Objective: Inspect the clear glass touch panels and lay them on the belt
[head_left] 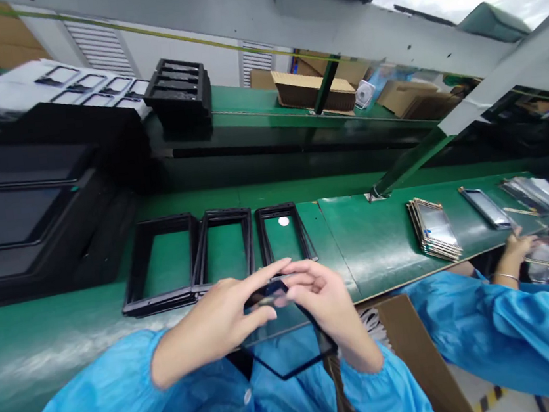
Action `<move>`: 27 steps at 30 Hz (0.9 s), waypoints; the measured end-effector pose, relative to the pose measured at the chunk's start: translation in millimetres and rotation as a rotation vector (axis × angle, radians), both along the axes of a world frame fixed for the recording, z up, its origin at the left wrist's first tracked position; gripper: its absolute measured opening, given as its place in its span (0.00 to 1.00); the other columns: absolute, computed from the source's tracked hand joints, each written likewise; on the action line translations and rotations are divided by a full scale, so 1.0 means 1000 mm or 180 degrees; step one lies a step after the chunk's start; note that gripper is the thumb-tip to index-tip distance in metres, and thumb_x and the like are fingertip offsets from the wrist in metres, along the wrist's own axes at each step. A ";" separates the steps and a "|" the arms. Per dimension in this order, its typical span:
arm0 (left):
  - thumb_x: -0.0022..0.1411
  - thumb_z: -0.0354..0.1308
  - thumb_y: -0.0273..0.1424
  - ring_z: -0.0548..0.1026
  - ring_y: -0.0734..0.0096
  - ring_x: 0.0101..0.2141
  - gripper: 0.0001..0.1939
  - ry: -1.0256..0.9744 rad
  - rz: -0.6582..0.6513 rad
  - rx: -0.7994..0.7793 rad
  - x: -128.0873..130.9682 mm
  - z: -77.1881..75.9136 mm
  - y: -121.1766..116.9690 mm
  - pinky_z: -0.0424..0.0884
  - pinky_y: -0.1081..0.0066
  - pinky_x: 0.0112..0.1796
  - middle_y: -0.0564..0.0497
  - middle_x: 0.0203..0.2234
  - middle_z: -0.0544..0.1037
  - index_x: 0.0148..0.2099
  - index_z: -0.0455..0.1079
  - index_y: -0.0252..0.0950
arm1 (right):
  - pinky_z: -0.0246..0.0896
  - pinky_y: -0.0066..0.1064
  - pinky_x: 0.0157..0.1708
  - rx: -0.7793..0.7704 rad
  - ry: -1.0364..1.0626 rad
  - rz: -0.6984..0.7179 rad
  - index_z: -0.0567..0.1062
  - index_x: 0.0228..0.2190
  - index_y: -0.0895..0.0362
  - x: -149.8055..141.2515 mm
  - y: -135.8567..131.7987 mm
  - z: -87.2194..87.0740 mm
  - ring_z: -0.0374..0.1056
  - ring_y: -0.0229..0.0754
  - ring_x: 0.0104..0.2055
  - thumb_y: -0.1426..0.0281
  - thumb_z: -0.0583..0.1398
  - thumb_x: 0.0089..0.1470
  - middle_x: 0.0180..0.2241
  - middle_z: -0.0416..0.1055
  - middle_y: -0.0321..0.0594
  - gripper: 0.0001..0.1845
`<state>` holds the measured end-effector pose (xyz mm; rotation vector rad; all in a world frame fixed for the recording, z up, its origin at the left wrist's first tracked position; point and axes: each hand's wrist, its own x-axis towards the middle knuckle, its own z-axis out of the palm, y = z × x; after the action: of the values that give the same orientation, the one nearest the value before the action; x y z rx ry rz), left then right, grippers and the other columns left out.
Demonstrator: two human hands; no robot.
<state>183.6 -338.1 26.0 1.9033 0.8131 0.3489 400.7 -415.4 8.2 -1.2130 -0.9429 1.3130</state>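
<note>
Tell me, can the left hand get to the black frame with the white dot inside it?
Probably yes. That frame lies flat on the green belt just past the left hand, with nothing between them. But both hands are busy holding a glass panel, so the left hand would have to let go first.

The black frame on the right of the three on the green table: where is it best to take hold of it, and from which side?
Probably grip the black frame on its near short bar, coming from the person's side. It lies flat and its middle is open, so fingers can hook over a bar. The left long bar sits close to the neighbour frame, leaving little room there.
</note>
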 end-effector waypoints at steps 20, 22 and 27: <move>0.60 0.72 0.45 0.84 0.60 0.28 0.31 -0.1110 0.2159 -0.1377 -0.006 -0.013 -0.028 0.77 0.70 0.24 0.43 0.38 0.87 0.58 0.63 0.40 | 0.75 0.33 0.23 -0.0017 -0.0331 -0.1477 0.82 0.29 0.56 0.022 -0.019 -0.022 0.78 0.47 0.20 0.47 0.65 0.61 0.22 0.82 0.42 0.25; 0.64 0.69 0.45 0.84 0.60 0.28 0.28 -0.1100 0.2138 -0.1219 -0.008 -0.017 -0.027 0.77 0.70 0.24 0.43 0.40 0.87 0.58 0.63 0.40 | 0.76 0.33 0.24 0.0034 -0.0240 -0.1358 0.84 0.38 0.57 0.023 -0.020 -0.022 0.80 0.47 0.23 0.48 0.67 0.60 0.25 0.84 0.43 0.23; 0.66 0.66 0.40 0.77 0.47 0.60 0.27 -0.0630 0.1658 0.0956 -0.009 -0.020 -0.009 0.74 0.49 0.61 0.42 0.65 0.75 0.65 0.70 0.44 | 0.79 0.31 0.27 0.0120 -0.0489 -0.1189 0.84 0.43 0.55 0.014 -0.027 -0.015 0.83 0.47 0.25 0.58 0.70 0.59 0.29 0.86 0.42 0.16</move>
<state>174.8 -346.9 5.9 1.8644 1.1660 1.0105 415.2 -442.5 -7.2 -1.3976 -0.7958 0.9133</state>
